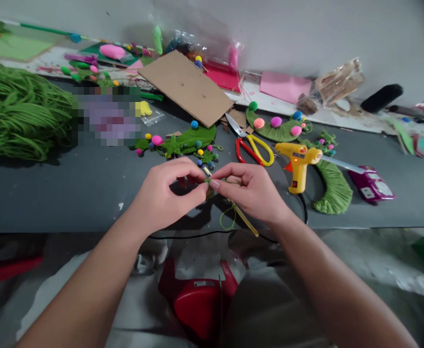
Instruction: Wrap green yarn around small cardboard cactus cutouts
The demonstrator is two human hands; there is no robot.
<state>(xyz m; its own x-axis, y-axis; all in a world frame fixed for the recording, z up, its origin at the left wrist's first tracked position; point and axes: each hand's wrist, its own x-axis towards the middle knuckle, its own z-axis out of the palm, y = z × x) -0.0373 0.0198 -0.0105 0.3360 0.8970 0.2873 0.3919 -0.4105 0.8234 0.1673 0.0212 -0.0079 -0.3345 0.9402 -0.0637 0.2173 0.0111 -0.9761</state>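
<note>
My left hand (166, 195) and my right hand (257, 193) meet at the middle of the table's front edge, fingertips almost touching. Both are closed in a pinch on a small bit of green yarn (208, 181); the fingers hide most of it. A loose loop of green yarn (227, 221) hangs below my right hand. Beside the loop, a thin gold-coloured stick (247, 221) slants down past the table edge; whether a finger holds it I cannot tell. Just beyond my hands lies a green yarn-wrapped crescent (192, 140) with stars and coloured pompoms.
Scissors (250, 145) with red and yellow handles lie behind my right hand. A yellow glue gun (299, 162) stands to the right, beside a bare wrapped crescent (333, 191) and a purple packet (373, 183). A green yarn heap (23, 113) fills the left; cardboard (186, 87) lies behind.
</note>
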